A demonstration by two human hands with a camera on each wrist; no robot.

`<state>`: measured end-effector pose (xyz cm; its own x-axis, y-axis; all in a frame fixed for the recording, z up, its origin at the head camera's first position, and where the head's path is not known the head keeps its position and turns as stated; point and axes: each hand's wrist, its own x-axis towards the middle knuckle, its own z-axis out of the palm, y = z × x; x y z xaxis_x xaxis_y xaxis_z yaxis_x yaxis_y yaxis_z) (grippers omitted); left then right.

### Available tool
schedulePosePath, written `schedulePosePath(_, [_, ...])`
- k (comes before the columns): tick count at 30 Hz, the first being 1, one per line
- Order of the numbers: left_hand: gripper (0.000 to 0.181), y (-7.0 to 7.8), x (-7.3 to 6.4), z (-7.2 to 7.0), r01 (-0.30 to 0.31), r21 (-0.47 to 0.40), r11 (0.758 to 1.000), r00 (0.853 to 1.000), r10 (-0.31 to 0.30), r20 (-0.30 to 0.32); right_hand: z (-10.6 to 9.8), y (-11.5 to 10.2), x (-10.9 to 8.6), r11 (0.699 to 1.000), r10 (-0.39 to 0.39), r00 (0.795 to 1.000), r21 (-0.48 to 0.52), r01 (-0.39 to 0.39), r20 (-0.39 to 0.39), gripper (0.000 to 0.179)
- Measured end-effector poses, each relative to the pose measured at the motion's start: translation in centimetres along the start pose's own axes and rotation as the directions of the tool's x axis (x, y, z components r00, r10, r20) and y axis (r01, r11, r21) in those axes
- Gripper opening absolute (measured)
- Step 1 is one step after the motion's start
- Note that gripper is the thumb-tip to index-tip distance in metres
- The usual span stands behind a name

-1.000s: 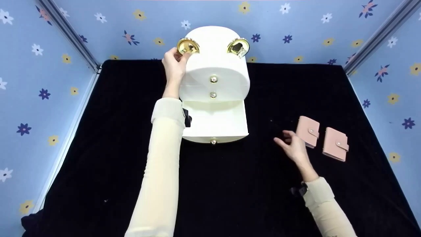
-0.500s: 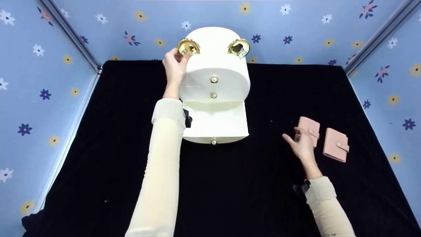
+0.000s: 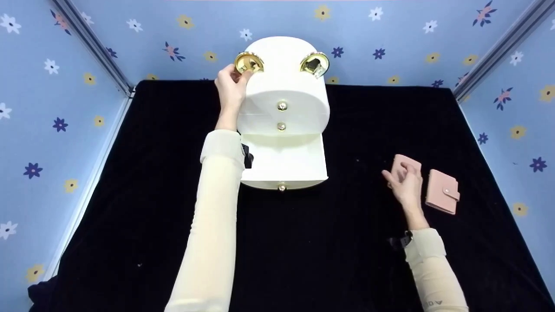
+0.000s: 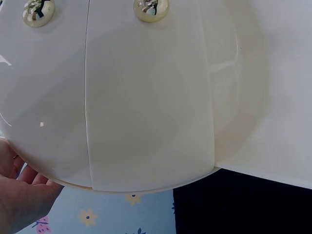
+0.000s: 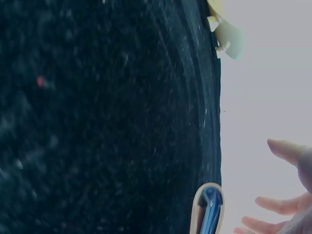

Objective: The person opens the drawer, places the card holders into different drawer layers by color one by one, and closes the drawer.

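Note:
A white drawer cabinet (image 3: 284, 78) with round gold knobs and two gold, ear-like cups stands at the back. Its bottom drawer (image 3: 286, 158) is pulled out and bare inside. My left hand (image 3: 230, 89) grips the cabinet's upper left side at the left gold cup (image 3: 243, 58), thumb in front and fingers curled behind. On the right, my right hand (image 3: 409, 186) hovers over the left pink card holder (image 3: 399, 161), thumb and fingers spread, partly hiding it. In the right wrist view the fingers (image 5: 280, 205) stand apart with nothing between them, near the card holder's rounded edge (image 5: 196, 217).
Another pink card holder (image 3: 440, 190) with a snap strap lies just right of the first. Black cloth (image 3: 303, 242) covers the table. Blue flowered walls (image 3: 286, 17) enclose the back and both sides.
My right hand has moved right, from beside the left card holder to over it. My left hand stays at the cabinet, and the drawer has not moved.

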<state>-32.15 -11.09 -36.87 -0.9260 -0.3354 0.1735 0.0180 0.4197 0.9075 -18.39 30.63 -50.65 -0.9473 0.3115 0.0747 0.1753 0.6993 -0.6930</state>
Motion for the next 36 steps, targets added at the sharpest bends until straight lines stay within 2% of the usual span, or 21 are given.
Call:
schedulePosePath(6, [0.02,0.1,0.1,0.1,0.004,0.01,1.0,1.0,-0.004,0.003,-0.3,0.8,0.6,0.996,0.073,0.997,-0.043,-0.073,-0.015,0.071])
schedulePosePath(15, [0.022,0.1,0.1,0.2,-0.017,0.007,1.0,1.0,0.017,0.001,-0.3,1.8,1.4,0.985,0.164,0.986,-0.052,-0.165,-0.033,0.085])
schedulePosePath(22, [0.018,0.1,0.1,0.2,-0.029,0.007,1.0,1.0,0.029,-0.009,-0.3,1.9,1.8,0.967,0.248,0.968,-0.077,-0.245,0.029,0.094])
schedulePosePath(27, [0.018,0.1,0.0,0.1,-0.032,0.012,0.999,0.999,0.033,-0.014,-0.2,1.9,2.0,0.959,0.272,0.96,-0.104,-0.265,0.059,0.097])
schedulePosePath(36, [0.02,0.0,0.1,0.0,-0.002,0.021,1.0,1.0,0.002,-0.002,0.2,2.0,2.1,0.946,0.292,0.952,-0.173,-0.274,0.09,0.102])
